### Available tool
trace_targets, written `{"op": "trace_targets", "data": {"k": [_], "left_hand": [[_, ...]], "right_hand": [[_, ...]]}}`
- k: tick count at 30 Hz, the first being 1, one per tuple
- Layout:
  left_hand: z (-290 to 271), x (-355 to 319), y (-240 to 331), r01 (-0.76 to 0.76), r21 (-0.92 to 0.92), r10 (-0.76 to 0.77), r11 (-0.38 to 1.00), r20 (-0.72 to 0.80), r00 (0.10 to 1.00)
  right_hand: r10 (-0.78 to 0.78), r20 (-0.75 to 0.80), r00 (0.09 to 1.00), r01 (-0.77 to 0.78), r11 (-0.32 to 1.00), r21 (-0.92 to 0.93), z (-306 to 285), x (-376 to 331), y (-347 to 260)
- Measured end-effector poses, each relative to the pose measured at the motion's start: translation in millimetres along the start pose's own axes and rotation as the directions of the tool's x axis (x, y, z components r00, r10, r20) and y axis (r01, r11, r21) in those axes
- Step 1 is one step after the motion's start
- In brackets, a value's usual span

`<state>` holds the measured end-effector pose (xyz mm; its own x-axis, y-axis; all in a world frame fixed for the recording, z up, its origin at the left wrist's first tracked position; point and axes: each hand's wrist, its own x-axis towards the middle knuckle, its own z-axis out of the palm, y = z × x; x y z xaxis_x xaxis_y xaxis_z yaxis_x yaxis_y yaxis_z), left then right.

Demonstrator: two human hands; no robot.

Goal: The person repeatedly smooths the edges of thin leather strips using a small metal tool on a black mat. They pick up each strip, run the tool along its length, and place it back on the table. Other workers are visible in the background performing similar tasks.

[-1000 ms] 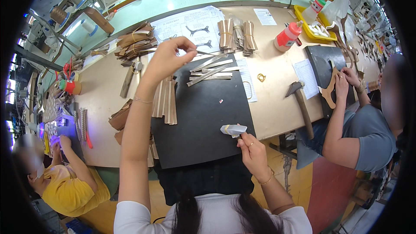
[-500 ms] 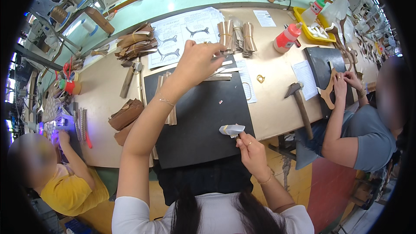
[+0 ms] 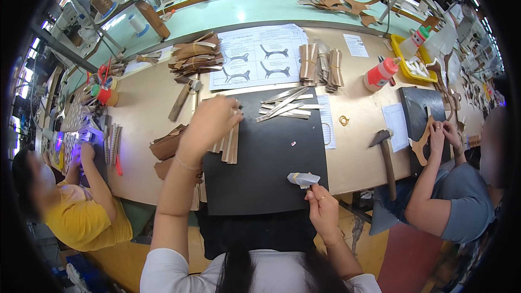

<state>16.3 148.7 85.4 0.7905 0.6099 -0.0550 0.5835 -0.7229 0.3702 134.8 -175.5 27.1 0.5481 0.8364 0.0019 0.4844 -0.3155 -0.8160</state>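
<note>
My left hand [image 3: 209,123] hangs over the left part of a black work board, right by a bundle of long brown strips [image 3: 230,146]. The back of the hand hides most of its fingers, so a grip on a strip cannot be made out. Low over the board's front right, my right hand [image 3: 324,211] is closed on a small object wrapped in whitish plastic [image 3: 303,179] with a yellowish band around it. Several pale, narrow strips [image 3: 287,104] lie crossed on the far part of the black board [image 3: 260,168].
Behind the board lie a drawing sheet [image 3: 255,57], banded strip bundles [image 3: 321,65] and stacked brown pieces [image 3: 195,54]. Hammers lie left [image 3: 184,99] and right [image 3: 386,157]. A red bottle [image 3: 381,74] stands near a yellow tray [image 3: 429,75]. Co-workers sit at both sides.
My left hand has come back from the far strips to the left, down to the brown strip bundle. The right hand keeps its wrapped object. The whole view has shifted slightly.
</note>
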Motion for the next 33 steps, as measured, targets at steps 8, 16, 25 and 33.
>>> {"op": "trace_targets", "data": {"k": [8, 16, 25, 33], "left_hand": [[73, -31, -5, 0.279, -0.049, -0.281, 0.959, -0.289, 0.915], [76, -35, -5, 0.226, -0.097, -0.246, 0.969, -0.375, 0.894], [84, -43, -14, 0.081, -0.109, -0.125, 0.991, -0.506, 0.853], [87, -45, -14, -0.059, -0.075, 0.011, 0.995, -0.527, 0.85]], "right_hand": [[-0.031, 0.01, 0.999, 0.032, 0.997, -0.068, 1, 1, -2], [-0.076, -0.049, 0.996, 0.074, 0.996, -0.057, 6, -1, 2], [-0.093, -0.043, 0.995, 0.09, 0.993, -0.073, 8, -2, 7], [-0.084, -0.042, 0.996, 0.081, 0.993, -0.087, 8, -3, 7]]}}
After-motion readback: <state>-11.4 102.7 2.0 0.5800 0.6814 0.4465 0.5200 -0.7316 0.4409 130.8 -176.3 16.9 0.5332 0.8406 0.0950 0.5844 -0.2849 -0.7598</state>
